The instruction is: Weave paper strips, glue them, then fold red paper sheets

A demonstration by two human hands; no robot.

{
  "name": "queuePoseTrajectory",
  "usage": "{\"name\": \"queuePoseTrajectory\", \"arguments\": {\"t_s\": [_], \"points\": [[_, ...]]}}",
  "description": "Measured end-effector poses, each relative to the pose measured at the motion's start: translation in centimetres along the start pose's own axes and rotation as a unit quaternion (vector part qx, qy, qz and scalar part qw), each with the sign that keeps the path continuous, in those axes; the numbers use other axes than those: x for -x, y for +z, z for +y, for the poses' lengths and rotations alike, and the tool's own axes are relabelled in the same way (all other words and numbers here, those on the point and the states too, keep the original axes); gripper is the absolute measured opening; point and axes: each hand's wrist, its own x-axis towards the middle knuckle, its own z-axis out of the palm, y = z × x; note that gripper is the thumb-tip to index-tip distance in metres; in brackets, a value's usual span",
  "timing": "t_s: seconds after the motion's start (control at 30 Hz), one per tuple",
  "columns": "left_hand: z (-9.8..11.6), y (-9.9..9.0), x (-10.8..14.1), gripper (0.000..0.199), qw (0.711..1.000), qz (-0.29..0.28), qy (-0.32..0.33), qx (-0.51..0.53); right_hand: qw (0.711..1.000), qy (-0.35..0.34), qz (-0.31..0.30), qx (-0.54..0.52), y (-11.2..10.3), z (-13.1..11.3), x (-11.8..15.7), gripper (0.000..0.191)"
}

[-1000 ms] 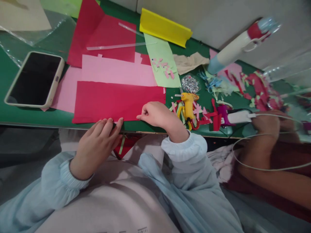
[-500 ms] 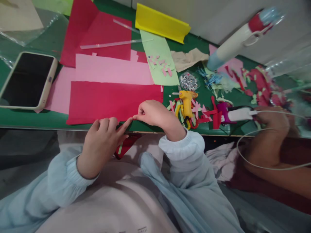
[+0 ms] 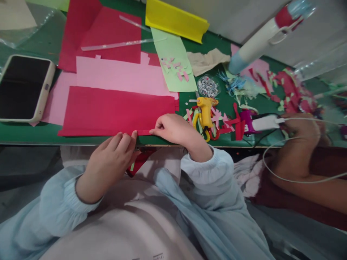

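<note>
A red paper sheet (image 3: 116,108) lies along the table's front edge, with a narrow fold running along its near side. My right hand (image 3: 173,128) is closed, thumb and forefinger pinching that fold toward its right end. To the left, my left hand (image 3: 111,159) has its fingers drawn together on the same folded edge; its thumb is partly hidden beneath the table edge. A pink sheet (image 3: 119,74) lies just beyond the red one. Close to my right hand rest a yellow glue gun (image 3: 206,110) and thin coloured paper strips.
A phone (image 3: 24,88) lies at left. Farther back are a green sheet (image 3: 176,61) with pink scraps, a folded yellow sheet (image 3: 176,20), a dish of small shiny pieces (image 3: 208,86) and a tumbler (image 3: 268,38). At right, another person's hand (image 3: 300,130) is near a white plug (image 3: 264,124) with a cable.
My left hand has slid left along the folded edge, away from my right hand. The red sheet's near edge now shows a flatter fold. My right hand keeps its pinch.
</note>
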Motion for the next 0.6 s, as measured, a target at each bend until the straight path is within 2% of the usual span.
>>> {"name": "queuePoseTrajectory", "arguments": {"t_s": [0.17,0.47,0.6], "points": [[0.0,-0.3,0.0,0.053,0.999,-0.001,0.017,-0.04,1.0,0.026,0.004,-0.002,-0.1,1.5,0.6,0.035],[0.3,-0.3,0.0,0.052,1.0,-0.022,-0.012,0.003,1.0,0.019,-0.004,0.012,0.0,1.3,0.2,0.035],[0.3,-0.3,0.0,0.052,0.999,-0.019,0.001,-0.029,1.0,0.021,-0.012,0.008,-0.1,1.3,0.1,0.032]]}}
